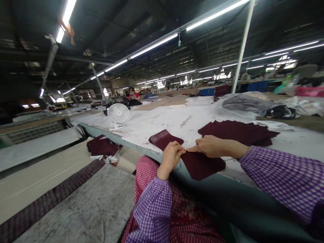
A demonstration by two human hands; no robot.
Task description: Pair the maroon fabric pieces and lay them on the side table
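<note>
At the table's front edge lies a maroon fabric piece (202, 165), its near corner hanging over the edge. My left hand (172, 153) pinches the left corner of this piece between thumb and fingers. My right hand (209, 146) is on the same piece, index finger pointing to the pinched corner and touching near the left fingertips; its other fingers are curled, and what they hold is hidden. Just beyond my left hand lies another maroon piece (164, 139) with a paler patch at its far end. A fanned stack of maroon pieces (235, 131) rests behind my right hand.
A white fan (118, 112) stands on the white-covered table (157, 118). Lower left are more maroon cloth (103, 145), a long dark strip (55, 199) and a stained grey surface (83, 206). Clear plastic (243, 104) lies at right. A person in red (133, 94) is far back.
</note>
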